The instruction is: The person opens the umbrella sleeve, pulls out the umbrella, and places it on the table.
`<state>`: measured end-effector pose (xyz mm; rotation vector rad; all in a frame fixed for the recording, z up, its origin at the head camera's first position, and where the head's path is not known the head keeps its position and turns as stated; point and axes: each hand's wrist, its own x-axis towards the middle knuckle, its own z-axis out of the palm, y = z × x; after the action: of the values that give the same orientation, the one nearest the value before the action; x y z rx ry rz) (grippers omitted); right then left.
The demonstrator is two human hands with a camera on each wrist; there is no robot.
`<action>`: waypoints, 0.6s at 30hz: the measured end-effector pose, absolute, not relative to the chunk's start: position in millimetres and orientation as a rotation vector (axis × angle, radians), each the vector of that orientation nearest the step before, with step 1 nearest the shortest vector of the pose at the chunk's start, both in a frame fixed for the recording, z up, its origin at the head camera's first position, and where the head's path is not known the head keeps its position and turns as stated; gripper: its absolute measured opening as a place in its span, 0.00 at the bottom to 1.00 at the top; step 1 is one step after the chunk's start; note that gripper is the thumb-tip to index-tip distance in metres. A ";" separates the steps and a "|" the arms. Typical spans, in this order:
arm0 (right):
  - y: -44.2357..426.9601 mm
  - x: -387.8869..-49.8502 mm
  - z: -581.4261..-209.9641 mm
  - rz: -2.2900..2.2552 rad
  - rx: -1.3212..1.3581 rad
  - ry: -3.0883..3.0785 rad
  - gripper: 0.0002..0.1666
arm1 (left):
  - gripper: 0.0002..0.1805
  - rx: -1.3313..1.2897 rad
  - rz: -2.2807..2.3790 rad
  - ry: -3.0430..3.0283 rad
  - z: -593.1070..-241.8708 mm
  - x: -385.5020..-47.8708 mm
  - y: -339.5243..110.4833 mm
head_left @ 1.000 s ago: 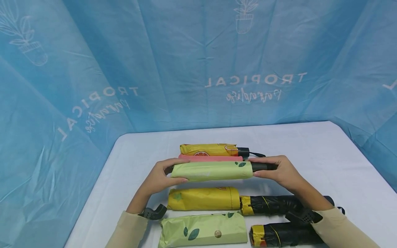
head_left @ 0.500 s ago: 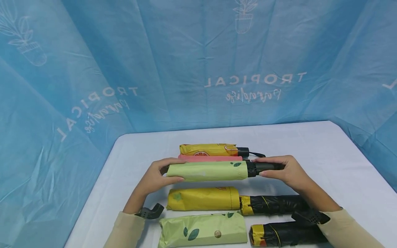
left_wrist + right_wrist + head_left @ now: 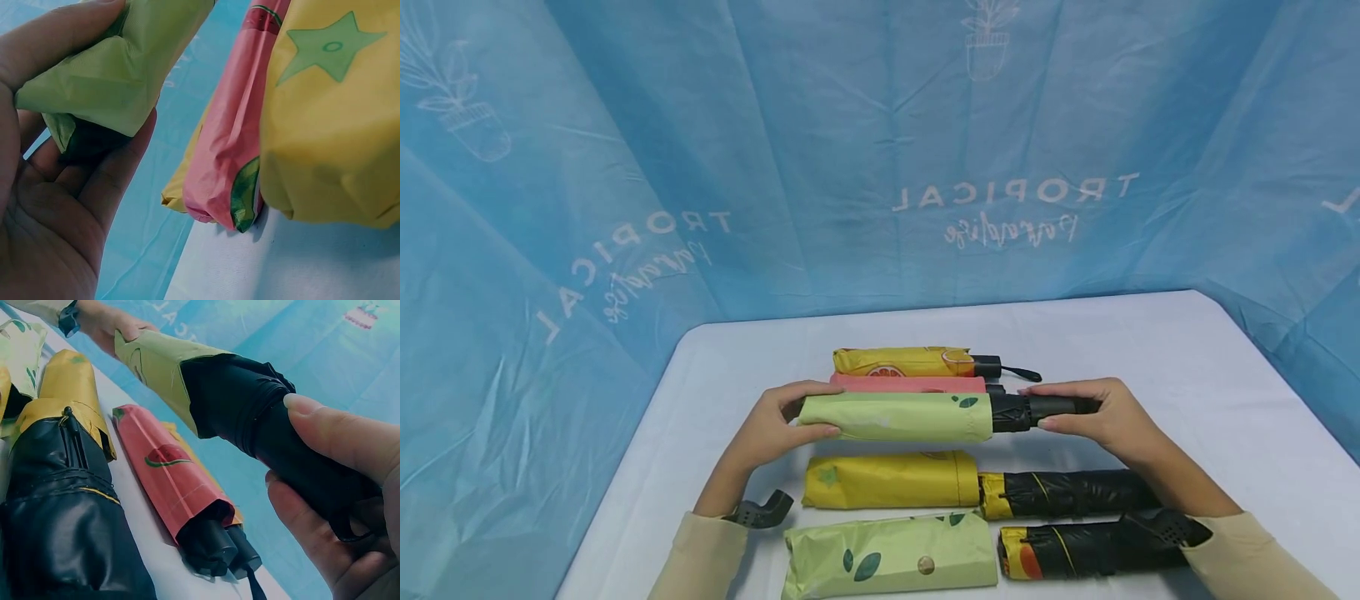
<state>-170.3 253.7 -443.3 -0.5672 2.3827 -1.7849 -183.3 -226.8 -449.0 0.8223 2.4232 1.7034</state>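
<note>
A folded black umbrella [image 3: 1011, 412] sticks partly out of a light green sleeve [image 3: 895, 417] with leaf prints, held level above the table. My left hand [image 3: 778, 425] grips the sleeve's closed left end; in the left wrist view the thumb and fingers curl round its crumpled green tip [image 3: 94, 94]. My right hand [image 3: 1097, 410] holds the umbrella's black handle [image 3: 306, 465] between thumb and fingers. A stretch of dark folded fabric [image 3: 231, 394] shows between the sleeve's mouth and the handle. The part inside the sleeve is hidden.
Behind lie an orange-print yellow-sleeved umbrella [image 3: 902, 362] and a pink-sleeved one [image 3: 910, 384]. Nearer are a yellow sleeve [image 3: 891, 481] beside a black-and-yellow umbrella [image 3: 1060, 493], then a green sleeve [image 3: 891, 554] and another black-and-yellow umbrella [image 3: 1082, 550]. A blue curtain [image 3: 880, 167] hangs beyond the white table [image 3: 760, 350].
My hands have moved apart, left hand leftward with the sleeve, right hand rightward with the handle. More black umbrella shows past the sleeve's mouth. The nearest black-and-yellow umbrella has shifted slightly away from me.
</note>
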 end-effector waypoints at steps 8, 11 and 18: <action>259.8 -171.8 -445.9 -1.807 -0.569 2.367 0.26 | 0.27 0.833 1.703 2.443 -448.3 -184.1 -228.6; 262.4 -172.4 -447.2 -1.817 -0.569 2.360 0.26 | 0.27 0.831 1.703 2.454 -449.1 -184.5 -230.7; 270.0 -170.9 -449.0 -1.784 -0.578 2.413 0.26 | 0.27 0.794 1.710 2.464 -451.7 -184.3 -232.2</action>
<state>-170.9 270.0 -449.0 -0.5785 2.4129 -1.7838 -184.3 -232.2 -451.7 0.7942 2.4639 1.7101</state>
